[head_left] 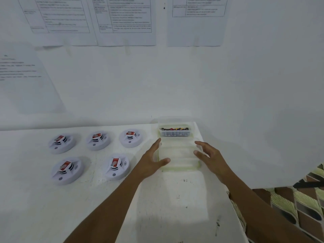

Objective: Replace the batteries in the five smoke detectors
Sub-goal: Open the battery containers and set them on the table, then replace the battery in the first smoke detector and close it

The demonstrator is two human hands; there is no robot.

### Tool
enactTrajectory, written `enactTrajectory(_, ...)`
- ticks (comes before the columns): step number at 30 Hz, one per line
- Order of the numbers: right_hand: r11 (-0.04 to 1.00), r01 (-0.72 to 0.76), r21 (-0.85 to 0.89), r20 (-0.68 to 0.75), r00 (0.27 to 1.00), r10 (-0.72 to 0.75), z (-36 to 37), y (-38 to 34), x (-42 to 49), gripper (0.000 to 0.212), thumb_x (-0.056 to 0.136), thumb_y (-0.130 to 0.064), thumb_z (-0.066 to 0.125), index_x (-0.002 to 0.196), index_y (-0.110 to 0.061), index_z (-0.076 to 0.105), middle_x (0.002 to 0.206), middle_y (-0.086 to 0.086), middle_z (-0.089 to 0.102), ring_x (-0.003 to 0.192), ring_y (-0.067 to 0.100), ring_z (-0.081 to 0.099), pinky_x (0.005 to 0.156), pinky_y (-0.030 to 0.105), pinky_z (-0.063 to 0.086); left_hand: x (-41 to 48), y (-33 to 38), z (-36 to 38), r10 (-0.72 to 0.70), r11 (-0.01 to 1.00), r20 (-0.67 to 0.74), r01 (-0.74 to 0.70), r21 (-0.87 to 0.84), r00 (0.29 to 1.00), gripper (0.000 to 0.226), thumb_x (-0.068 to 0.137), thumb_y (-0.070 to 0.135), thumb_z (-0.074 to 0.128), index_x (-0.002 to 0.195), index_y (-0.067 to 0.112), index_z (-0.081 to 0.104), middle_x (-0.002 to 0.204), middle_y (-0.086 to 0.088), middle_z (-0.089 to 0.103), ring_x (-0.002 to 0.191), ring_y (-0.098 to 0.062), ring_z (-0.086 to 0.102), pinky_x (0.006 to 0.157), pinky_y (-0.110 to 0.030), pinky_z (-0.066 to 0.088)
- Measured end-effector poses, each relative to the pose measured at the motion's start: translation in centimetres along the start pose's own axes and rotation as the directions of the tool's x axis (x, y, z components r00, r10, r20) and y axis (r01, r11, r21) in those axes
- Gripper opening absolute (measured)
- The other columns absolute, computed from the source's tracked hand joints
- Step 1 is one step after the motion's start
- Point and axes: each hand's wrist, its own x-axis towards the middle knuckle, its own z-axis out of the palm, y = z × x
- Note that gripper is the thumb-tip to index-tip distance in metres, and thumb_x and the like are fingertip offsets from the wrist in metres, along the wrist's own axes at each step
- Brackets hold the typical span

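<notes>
Several white round smoke detectors lie on the white table (175, 199), three in a back row (98, 140) and two in a front row (117, 166), each with a red-labelled battery on top. A small clear box of batteries (174, 132) stands at the table's back right corner. Just in front of it lies a clear, green-rimmed plastic container (178, 155), which looks empty. My left hand (154, 158) is at its left edge, thumb over the near corner. My right hand (208, 155) is at its right edge. Both hands have spread fingers, and I cannot tell whether they grip it.
The table ends just right of the container, with a patterned floor (298, 204) below. A white wall with printed paper sheets (126, 21) rises directly behind the table. The detectors fill the table's left half.
</notes>
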Motion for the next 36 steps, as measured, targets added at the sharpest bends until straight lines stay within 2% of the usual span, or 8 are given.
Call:
enactTrajectory(5, 0.953, 0.172, -0.250, -0.162, 0.963, -0.216, 0.5, -0.4, -0.2, 0.037, 0.088, -0.031, 0.072, 0.123, -0.030, 0.064, 0.145, -0.007, 0.044, 0.135, 0.006, 0.040, 0.111, 0.030, 0.033, -1.2, 0.4, -1.2, 0.114, 0.958, -0.097, -0.084, 0.275, 0.989, 0.092, 0.077, 0.057, 0.069, 0.151, 0.033, 0.021, 0.156, 0.011, 0.025, 0.144, -0.010, 0.020, 0.116, -0.034, 0.020)
enactTrajectory(9, 0.876, 0.349, -0.333, -0.177, 0.890, -0.421, 2.9, -2.5, -0.8, 0.033, 0.088, -0.018, 0.072, 0.120, -0.020, 0.066, 0.136, -0.004, 0.053, 0.129, 0.006, 0.046, 0.108, 0.024, 0.033, -3.8, -0.6, -5.2, 0.296, 0.759, -0.136, -0.146, 0.634, 0.946, 0.088, 0.075, 0.072, 0.052, 0.147, 0.024, 0.034, 0.153, 0.004, 0.033, 0.145, -0.019, 0.023, 0.119, -0.042, 0.016)
enactTrajectory(12, 0.845, 0.420, -0.332, -0.129, 0.867, -0.481, 5.6, -3.7, -1.6, 0.030, 0.089, -0.015, 0.070, 0.118, -0.017, 0.066, 0.126, -0.004, 0.061, 0.123, 0.010, 0.053, 0.108, 0.025, 0.039, -5.9, -3.8, -8.8, 0.141, 0.647, -0.170, 0.039, 0.761, 0.975, 0.099, 0.064, 0.082, 0.041, 0.147, 0.029, 0.032, 0.157, 0.002, 0.024, 0.147, -0.023, 0.015, 0.118, -0.050, 0.011)
enactTrajectory(17, 0.833, 0.462, -0.304, 0.031, 0.879, -0.476, 11.6, -4.7, -3.6, 0.031, 0.091, -0.020, 0.067, 0.121, -0.027, 0.064, 0.118, -0.017, 0.063, 0.114, 0.002, 0.057, 0.101, 0.017, 0.038, -8.8, -7.1, -11.6, -0.013, 0.897, -0.234, 0.114, 0.427, 0.972, 0.096, 0.069, 0.048, 0.081, 0.147, 0.025, 0.030, 0.150, 0.001, 0.034, 0.136, -0.018, 0.034, 0.110, -0.033, 0.029)
enactTrajectory(21, 0.821, 0.483, -0.305, 0.144, 0.875, -0.461, 16.6, -4.3, -4.1, 0.033, 0.091, -0.020, 0.066, 0.123, -0.026, 0.063, 0.117, -0.019, 0.062, 0.107, -0.011, 0.053, 0.095, 0.012, 0.039, -10.1, -7.6, -12.7, 0.081, 0.955, -0.243, -0.006, 0.297, 0.967, 0.092, 0.055, 0.047, 0.087, 0.134, 0.028, 0.042, 0.129, 0.016, 0.048, 0.123, -0.011, 0.045, 0.105, -0.028, 0.036)
enactTrajectory(26, 0.780, 0.500, -0.377, 0.204, 0.866, -0.456, 20.3, -4.1, -3.9, 0.042, 0.086, -0.014, 0.070, 0.126, -0.024, 0.061, 0.124, -0.021, 0.055, 0.111, -0.011, 0.046, 0.097, 0.007, 0.033, -10.7, -7.9, -13.7, 0.103, 0.980, -0.184, -0.068, 0.188, 0.977, 0.101, 0.052, 0.050, 0.089, 0.136, 0.031, 0.036, 0.129, 0.031, 0.038, 0.122, 0.003, 0.039, 0.095, 0.002, 0.024)
enactTrajectory(32, 0.714, 0.568, -0.410, 0.133, 0.811, -0.569, 21.3, -4.3, -4.0, 0.051, 0.080, -0.017, 0.080, 0.128, -0.017, 0.063, 0.131, -0.009, 0.061, 0.121, 0.000, 0.052, 0.104, 0.012, 0.037, -10.0, -5.9, -14.4, 0.121, 0.986, -0.112, -0.107, 0.129, 0.986, 0.103, 0.058, 0.047, 0.087, 0.144, 0.030, 0.034, 0.131, 0.021, 0.047, 0.117, 0.003, 0.048, 0.092, -0.011, 0.040)
enactTrajectory(36, 0.717, 0.536, -0.446, 0.012, 0.805, -0.593, 20.7, -5.2, -4.3, 0.048, 0.081, -0.020, 0.079, 0.126, -0.020, 0.063, 0.122, -0.012, 0.065, 0.108, -0.018, 0.050, 0.094, 0.003, 0.038, -9.5, -4.8, -14.4, 0.157, 0.986, -0.106, -0.151, 0.064, 0.982, 0.092, 0.063, 0.053, 0.083, 0.141, 0.030, 0.040, 0.131, 0.017, 0.054, 0.114, -0.002, 0.057, 0.090, -0.017, 0.050)
